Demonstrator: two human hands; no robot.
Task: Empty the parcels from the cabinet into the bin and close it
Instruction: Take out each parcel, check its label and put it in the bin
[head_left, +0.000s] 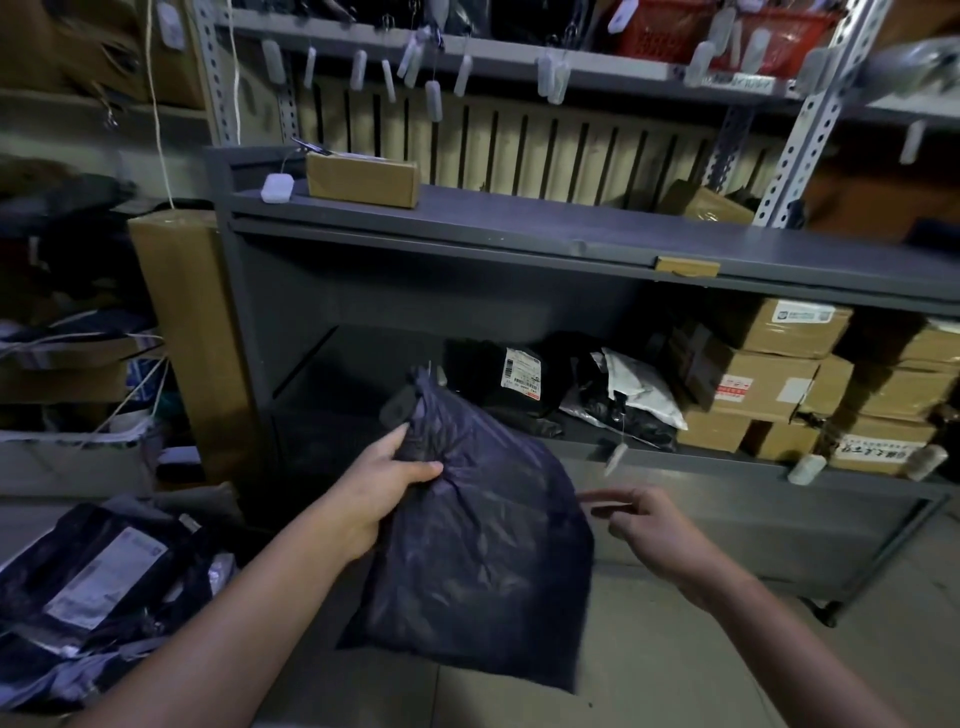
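My left hand (387, 475) grips the gathered top of a dark blue plastic parcel bag (483, 561), which hangs in front of the grey metal cabinet (467, 228). To the right of the bag my right hand (649, 525) hovers with loosely bent fingers and holds nothing. Inside the cabinet lie black parcels (511, 382), a white and black bag (634, 400) and stacked cardboard boxes (769, 384). At the lower left a pile of dark parcels with labels (98, 587) lies in what looks like the bin; its rim is not plain.
A small cardboard box (362, 179) and a white tag (277, 188) sit on the cabinet top. A tall cardboard box (192, 332) stands left of the cabinet. Metal shelving (519, 62) with hanging tags and red baskets (727, 31) rises behind. Cluttered boxes fill the far left.
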